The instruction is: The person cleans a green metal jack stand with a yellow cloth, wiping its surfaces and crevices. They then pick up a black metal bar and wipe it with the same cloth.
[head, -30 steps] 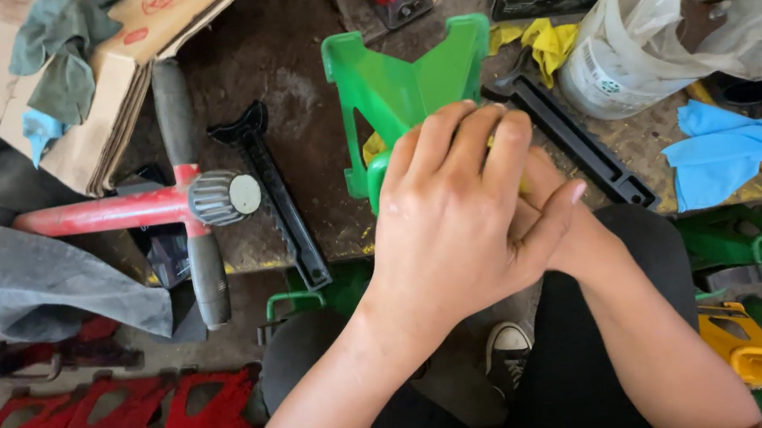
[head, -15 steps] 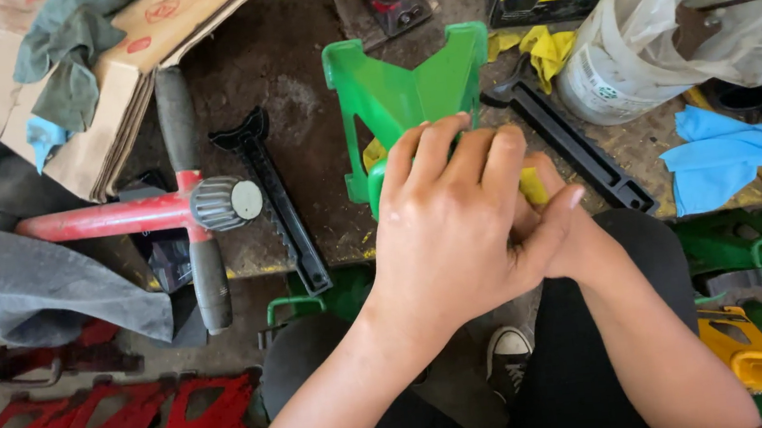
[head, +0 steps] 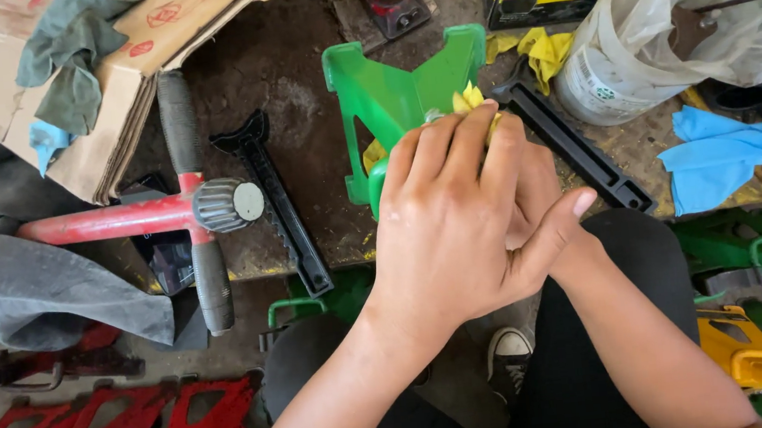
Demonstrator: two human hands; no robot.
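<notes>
A: Tabletop (head: 293, 73), left to right?

B: Cardboard stack (head: 107, 73), one, far left. Red T-handle tool (head: 167, 211), one, overhanging near edge. Black ratchet bars, two: (head: 278, 205) left of stand, (head: 575, 144) right. Green jack stand (head: 397, 91), one, lying at centre, foot toward far edge. Blue cloth (head: 720, 153), one, right end.

A: Open room?

B: Bare strip between left bar and stand only.

A: Hands?

B: Left hand (head: 457, 225) palm down, fingers curled over stand's near end, pressing yellow rag (head: 468, 99) against it. Right hand (head: 547, 198) tucked beneath left; grip impossible to tell.
</notes>
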